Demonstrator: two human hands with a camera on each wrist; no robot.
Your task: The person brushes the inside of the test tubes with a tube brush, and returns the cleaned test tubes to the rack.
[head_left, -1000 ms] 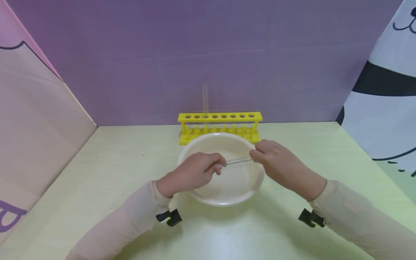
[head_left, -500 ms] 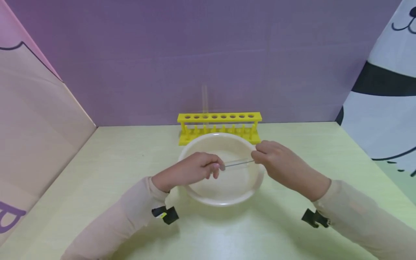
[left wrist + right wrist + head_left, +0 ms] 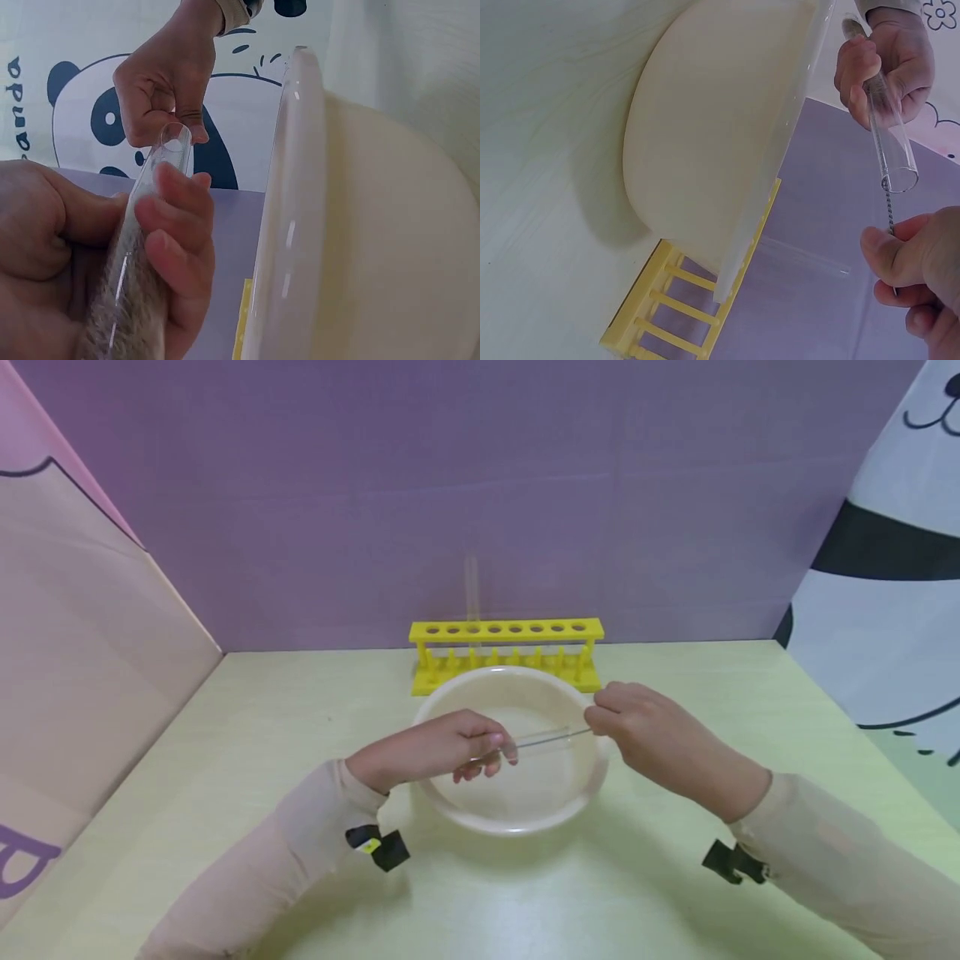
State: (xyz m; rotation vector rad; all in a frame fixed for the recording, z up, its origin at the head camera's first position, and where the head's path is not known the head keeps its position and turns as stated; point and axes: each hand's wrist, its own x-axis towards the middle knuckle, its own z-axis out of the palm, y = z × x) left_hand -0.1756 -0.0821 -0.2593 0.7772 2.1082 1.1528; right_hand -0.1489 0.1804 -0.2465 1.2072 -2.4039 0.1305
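Over the cream basin (image 3: pixel 517 822), my left hand (image 3: pixel 457 747) grips a clear glass test tube (image 3: pixel 895 146), fingers on one side and thumb on the other. The tube lies nearly level, its mouth facing my right hand (image 3: pixel 645 727). Inside the tube sit the greyish bristles of a test tube brush (image 3: pixel 133 300), down where the left palm is. Its twisted wire handle (image 3: pixel 889 206) comes out through the mouth, and my right thumb and fingers pinch it a short way beyond the rim. The handle's far end is mostly hidden by that hand.
Just behind the basin stands a yellow test tube rack (image 3: pixel 510 629). Another clear tube (image 3: pixel 472 589) stands upright in it, left of centre. A purple backdrop (image 3: pixel 360 527) rises behind the table, with printed panels (image 3: pixel 82 635) at both sides.
My left hand has shifted slightly left and turned, so its fingers now show below the tube. My right hand has moved a little right, still pinching the wire.
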